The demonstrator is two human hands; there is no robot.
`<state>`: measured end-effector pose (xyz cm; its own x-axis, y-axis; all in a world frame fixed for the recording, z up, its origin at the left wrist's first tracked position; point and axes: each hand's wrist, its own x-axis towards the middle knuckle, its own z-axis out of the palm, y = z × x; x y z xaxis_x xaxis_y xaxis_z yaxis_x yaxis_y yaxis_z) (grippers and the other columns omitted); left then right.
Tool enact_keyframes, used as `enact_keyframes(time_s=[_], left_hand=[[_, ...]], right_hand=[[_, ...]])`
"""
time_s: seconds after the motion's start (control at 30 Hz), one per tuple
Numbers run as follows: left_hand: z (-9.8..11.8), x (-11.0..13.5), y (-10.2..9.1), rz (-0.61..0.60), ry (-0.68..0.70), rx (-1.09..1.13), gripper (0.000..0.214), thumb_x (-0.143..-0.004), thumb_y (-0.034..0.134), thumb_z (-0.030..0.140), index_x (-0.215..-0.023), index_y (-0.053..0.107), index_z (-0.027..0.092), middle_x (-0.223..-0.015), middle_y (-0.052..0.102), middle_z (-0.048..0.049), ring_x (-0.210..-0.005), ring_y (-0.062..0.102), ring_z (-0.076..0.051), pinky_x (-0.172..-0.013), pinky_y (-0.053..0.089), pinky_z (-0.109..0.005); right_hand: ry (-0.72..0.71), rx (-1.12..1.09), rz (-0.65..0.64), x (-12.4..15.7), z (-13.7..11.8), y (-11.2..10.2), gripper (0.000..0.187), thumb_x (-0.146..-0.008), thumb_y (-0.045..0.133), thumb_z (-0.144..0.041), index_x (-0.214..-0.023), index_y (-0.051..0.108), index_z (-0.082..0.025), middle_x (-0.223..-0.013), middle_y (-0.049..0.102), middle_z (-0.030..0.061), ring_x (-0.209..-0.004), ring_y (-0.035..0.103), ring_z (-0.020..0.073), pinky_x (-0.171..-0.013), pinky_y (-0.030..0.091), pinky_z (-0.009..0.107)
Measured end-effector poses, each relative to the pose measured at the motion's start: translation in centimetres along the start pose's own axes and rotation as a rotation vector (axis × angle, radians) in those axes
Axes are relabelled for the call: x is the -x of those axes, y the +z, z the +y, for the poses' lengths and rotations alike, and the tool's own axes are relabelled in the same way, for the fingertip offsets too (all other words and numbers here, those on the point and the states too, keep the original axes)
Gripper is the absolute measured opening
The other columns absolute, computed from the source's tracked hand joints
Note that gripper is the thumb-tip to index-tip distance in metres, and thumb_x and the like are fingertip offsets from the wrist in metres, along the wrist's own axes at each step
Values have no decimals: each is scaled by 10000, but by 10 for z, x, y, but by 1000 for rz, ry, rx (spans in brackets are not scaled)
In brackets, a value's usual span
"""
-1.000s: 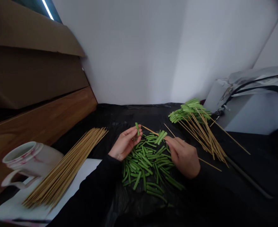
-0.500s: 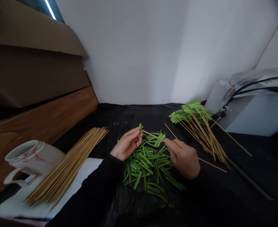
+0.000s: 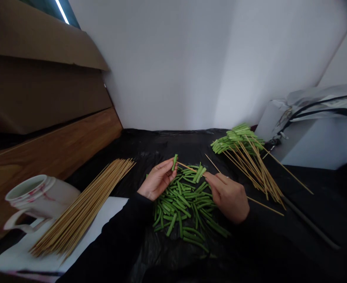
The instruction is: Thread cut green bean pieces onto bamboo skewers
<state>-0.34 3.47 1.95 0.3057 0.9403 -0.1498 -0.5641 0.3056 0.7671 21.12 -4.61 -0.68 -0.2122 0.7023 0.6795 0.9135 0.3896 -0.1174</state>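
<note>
My left hand point(image 3: 158, 181) pinches a short green bean piece point(image 3: 175, 161) upright between thumb and fingers. My right hand point(image 3: 228, 196) grips a bamboo skewer point(image 3: 188, 168) that carries several bean pieces point(image 3: 199, 173) near its tip. The skewer's point touches the piece in my left hand. Both hands hover over a loose pile of cut green beans point(image 3: 185, 204) on black plastic sheeting point(image 3: 150, 149).
A bundle of bare bamboo skewers point(image 3: 85, 208) lies at the left beside a white mug point(image 3: 34, 196). Finished bean skewers point(image 3: 244, 153) are stacked at the back right. A wooden ledge runs along the left; a white bag with black cords sits at far right.
My left hand brought the bean piece right and slightly down until it met the skewer tip. My right hand shifted only a little.
</note>
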Motion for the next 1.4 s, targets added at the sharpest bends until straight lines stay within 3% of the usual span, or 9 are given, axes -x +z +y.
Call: enact_keyframes(time_s=[1.0,1.4], left_hand=[[-3,-2,-3,10,39,-35,138,-744,703,92,-879,721,115,-790,693,-43,-703,621,-77,-655,515,-163],[-10,-3,-5,-22,53,-99,171,-710,743,126,-879,732,106,-803,691,-50,-704,607,-78,-659,498,-166]], right_hand=[[-32,36,-8,1,-3,-1,336,-876,417,-109,-1125,631,-183,-793,635,32,-736,583,132,-667,414,229],[3,-125,-63,3,-3,6,311,-878,414,-92,-1099,619,-168,-908,672,57,-850,622,153,-800,463,251]])
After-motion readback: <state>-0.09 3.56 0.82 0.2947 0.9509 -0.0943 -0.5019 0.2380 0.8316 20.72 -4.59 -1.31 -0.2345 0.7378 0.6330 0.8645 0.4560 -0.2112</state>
